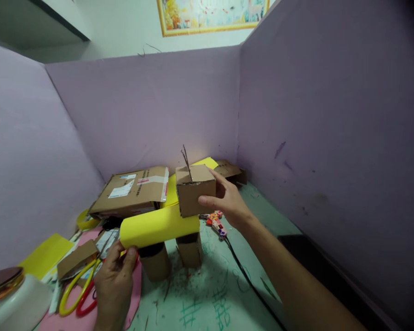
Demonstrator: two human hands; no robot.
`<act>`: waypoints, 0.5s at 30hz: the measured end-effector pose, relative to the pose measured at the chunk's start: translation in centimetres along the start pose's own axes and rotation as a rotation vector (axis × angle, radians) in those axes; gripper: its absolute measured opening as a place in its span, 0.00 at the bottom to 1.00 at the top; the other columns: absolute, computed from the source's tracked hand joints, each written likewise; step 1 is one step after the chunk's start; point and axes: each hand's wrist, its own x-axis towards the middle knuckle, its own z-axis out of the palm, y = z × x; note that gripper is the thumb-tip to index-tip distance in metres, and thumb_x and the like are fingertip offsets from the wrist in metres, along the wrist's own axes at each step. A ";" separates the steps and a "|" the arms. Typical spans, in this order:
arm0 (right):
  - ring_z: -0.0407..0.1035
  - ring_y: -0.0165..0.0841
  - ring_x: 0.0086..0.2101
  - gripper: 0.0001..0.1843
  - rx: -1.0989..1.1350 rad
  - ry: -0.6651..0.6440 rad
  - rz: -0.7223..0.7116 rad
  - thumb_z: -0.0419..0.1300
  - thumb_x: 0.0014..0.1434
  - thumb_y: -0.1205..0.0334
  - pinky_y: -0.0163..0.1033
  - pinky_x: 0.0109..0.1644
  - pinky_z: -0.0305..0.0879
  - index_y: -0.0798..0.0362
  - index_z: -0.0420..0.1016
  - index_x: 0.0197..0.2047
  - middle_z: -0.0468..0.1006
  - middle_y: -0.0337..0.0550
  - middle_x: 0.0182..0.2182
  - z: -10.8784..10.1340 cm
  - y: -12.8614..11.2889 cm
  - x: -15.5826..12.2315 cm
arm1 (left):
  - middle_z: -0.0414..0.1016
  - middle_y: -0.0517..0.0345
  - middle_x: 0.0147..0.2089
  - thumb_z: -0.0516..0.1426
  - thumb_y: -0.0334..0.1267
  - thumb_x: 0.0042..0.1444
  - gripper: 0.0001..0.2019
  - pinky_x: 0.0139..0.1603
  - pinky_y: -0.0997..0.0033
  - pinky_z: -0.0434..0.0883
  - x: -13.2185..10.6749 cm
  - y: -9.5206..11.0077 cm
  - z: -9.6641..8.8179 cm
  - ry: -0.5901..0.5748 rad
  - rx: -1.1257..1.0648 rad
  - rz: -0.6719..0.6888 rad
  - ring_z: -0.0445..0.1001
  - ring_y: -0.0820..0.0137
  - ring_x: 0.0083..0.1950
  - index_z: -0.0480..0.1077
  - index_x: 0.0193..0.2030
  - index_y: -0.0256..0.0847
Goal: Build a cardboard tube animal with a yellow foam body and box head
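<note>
A craft model stands on the green mat point(207, 299): a yellow paper-covered tube point(158, 226) lies across two upright cardboard roll legs point(157, 263). On its right end sits a small cardboard box point(195, 189) with thin sticks poking up from its top. My right hand point(227, 200) grips the box's right side, thumb on the front and fingers over the top. My left hand point(115, 276) pinches the tube's lower left end with fingertips and thumb.
Purple partition walls point(152, 105) close in the desk on three sides. Behind the model lie a flat shipping box point(133, 191) and yellow paper. A patterned glue gun point(215, 222) with a black cord lies right of the model. Yellow and red rings point(77, 289), cardboard scraps and a pink sheet sit at left.
</note>
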 end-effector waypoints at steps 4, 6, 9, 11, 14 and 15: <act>0.65 0.45 0.55 0.42 -0.006 0.014 0.026 0.73 0.38 0.59 0.53 0.59 0.61 0.50 0.66 0.57 0.72 0.50 0.55 0.0 0.3 0.1 | 0.74 0.56 0.40 0.58 0.53 0.45 0.19 0.45 0.67 0.66 0.0 0.0 -0.1 -0.006 0.006 0.011 0.70 0.63 0.43 0.70 0.38 0.40; 0.66 0.46 0.55 0.43 -0.040 0.029 0.052 0.74 0.35 0.61 0.53 0.58 0.62 0.51 0.66 0.56 0.73 0.51 0.54 0.0 0.6 0.1 | 0.75 0.55 0.40 0.58 0.53 0.45 0.20 0.45 0.67 0.66 0.0 0.1 -0.1 -0.006 0.010 0.014 0.71 0.62 0.43 0.70 0.39 0.39; 0.66 0.45 0.55 0.42 -0.059 -0.008 0.034 0.74 0.36 0.64 0.51 0.56 0.64 0.50 0.66 0.56 0.72 0.50 0.54 -0.2 0.9 0.1 | 0.75 0.53 0.41 0.58 0.53 0.45 0.21 0.45 0.66 0.67 0.0 -0.1 -0.1 -0.012 -0.003 0.014 0.72 0.61 0.43 0.70 0.39 0.39; 0.65 0.45 0.55 0.42 -0.061 -0.015 0.013 0.74 0.35 0.65 0.51 0.57 0.63 0.50 0.66 0.55 0.72 0.50 0.54 -0.3 0.9 0.1 | 0.76 0.53 0.41 0.58 0.55 0.44 0.22 0.46 0.65 0.68 0.2 -0.6 -0.3 -0.001 -0.001 0.001 0.72 0.60 0.44 0.70 0.39 0.39; 0.66 0.46 0.54 0.41 -0.049 -0.026 0.000 0.74 0.36 0.63 0.52 0.56 0.63 0.50 0.66 0.55 0.73 0.50 0.53 -0.3 0.9 0.2 | 0.77 0.53 0.42 0.59 0.55 0.42 0.22 0.49 0.62 0.70 0.9 -2.0 -0.8 0.013 0.037 -0.032 0.73 0.57 0.46 0.71 0.39 0.41; 0.67 0.46 0.54 0.41 -0.043 -0.031 -0.002 0.74 0.36 0.62 0.52 0.56 0.63 0.50 0.66 0.55 0.74 0.50 0.53 -0.3 0.9 0.2 | 0.77 0.53 0.43 0.59 0.54 0.42 0.21 0.50 0.62 0.70 1.3 -2.5 -1.0 0.009 0.045 -0.038 0.73 0.56 0.48 0.72 0.39 0.42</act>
